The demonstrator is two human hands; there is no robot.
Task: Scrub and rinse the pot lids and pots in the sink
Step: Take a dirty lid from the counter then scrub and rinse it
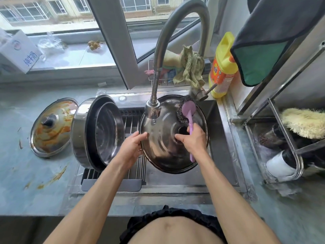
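Over the sink (226,131), the right hand (192,138) is curled round the handle of a purple brush (189,111), whose steel-wool head rests on the far side of a big steel lid (168,152). The left hand (132,145) pinches the lid's near-left rim, thumb on top, holding it tilted with its knob side up beneath the tap (152,110). Only a drip seems to hang from the spout; whether water is running I cannot tell.

The step in hand looks like scrubbing this lid. To do it well, I would keep the left grip firm on the rim so the lid does not skate, work the brush in rings from the knob outward, and turn the lid bit by bit so the whole face gets covered — then flip it for the underside before rinsing.

Left of the lid, a pot (82,132) with a pan (109,132) nested inside leans on its side on the slatted rack (133,125) across the sink. Further left, on the tabletop (21,182), lies a second lid (51,127) smeared with orange sauce — plainly not yet washed. A yellow soap bottle (222,67) stands at the sink's far-right corner.
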